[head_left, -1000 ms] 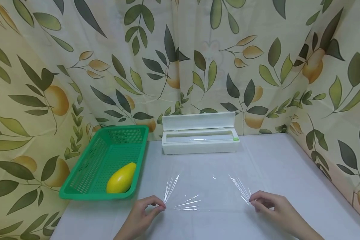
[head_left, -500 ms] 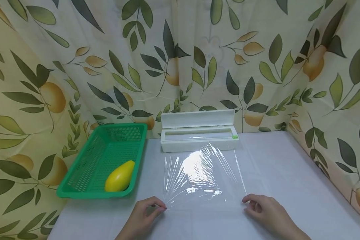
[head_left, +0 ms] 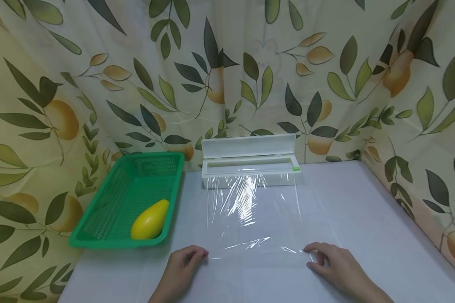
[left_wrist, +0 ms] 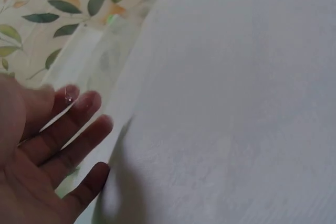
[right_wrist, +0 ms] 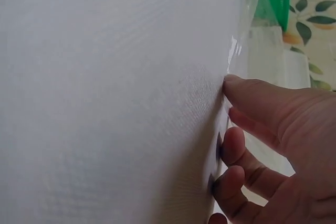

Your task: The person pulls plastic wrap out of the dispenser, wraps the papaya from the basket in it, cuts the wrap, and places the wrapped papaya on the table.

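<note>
A sheet of clear plastic wrap [head_left: 246,206] stretches from the white wrap dispenser [head_left: 250,181] toward the front of the table, shiny with creases. In the head view my left hand [head_left: 182,267] pinches its near left corner between thumb and index finger. In the left wrist view that hand [left_wrist: 52,145] has its other fingers spread out, with a bit of wrap glinting at a fingertip. My right hand [head_left: 339,267] is at the near right corner, thumb and index finger apart with wrap showing between them. The right wrist view has this hand's thumb [right_wrist: 257,95] at the wrap's edge, close over the table.
A green plastic basket [head_left: 117,202] stands on the left, holding a yellow, mango-like fruit [head_left: 150,219]. The dispenser's lid [head_left: 248,146] is raised, and a small green piece [head_left: 296,168] sits at its right end. A leaf-patterned curtain [head_left: 227,75] hangs behind the white-covered table [head_left: 364,223].
The wrap has flattened and its glare has shifted toward the dispenser. My right hand has moved slightly left, its thumb and index finger parting. The left hand keeps its pinch.
</note>
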Demonstrator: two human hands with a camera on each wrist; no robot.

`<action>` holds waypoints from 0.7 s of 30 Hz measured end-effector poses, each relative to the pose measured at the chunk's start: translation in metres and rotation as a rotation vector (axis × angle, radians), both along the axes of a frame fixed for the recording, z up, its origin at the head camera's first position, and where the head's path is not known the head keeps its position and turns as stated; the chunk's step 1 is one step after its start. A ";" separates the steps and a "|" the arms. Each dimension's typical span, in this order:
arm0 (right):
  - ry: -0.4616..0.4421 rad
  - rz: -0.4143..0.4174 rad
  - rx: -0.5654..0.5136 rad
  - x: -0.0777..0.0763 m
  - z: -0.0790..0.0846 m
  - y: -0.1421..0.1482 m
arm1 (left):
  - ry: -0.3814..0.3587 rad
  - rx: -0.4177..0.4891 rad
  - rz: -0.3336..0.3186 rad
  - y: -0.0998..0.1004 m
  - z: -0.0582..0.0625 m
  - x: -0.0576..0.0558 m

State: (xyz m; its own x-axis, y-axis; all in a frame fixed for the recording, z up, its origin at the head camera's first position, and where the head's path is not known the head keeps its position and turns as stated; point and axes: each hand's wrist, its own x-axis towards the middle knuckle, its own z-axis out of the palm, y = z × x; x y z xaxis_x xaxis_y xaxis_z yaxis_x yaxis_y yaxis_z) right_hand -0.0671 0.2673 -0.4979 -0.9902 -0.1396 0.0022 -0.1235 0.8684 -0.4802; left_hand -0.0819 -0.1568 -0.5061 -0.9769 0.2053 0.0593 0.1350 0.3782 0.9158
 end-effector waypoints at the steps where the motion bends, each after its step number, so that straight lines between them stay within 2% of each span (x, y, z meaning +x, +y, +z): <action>1: 0.000 -0.003 0.006 0.000 0.000 0.000 | 0.001 -0.001 0.022 0.001 -0.001 -0.001; 6: 0.005 -0.002 0.012 -0.001 0.000 0.000 | 0.059 -0.039 0.108 0.007 -0.010 -0.004; 14: 0.102 0.045 -0.009 -0.003 -0.002 0.004 | 0.194 -0.176 0.097 0.012 -0.019 -0.002; 21: 0.133 0.070 -0.019 -0.004 -0.003 0.005 | 0.150 -0.368 0.143 0.013 -0.015 0.002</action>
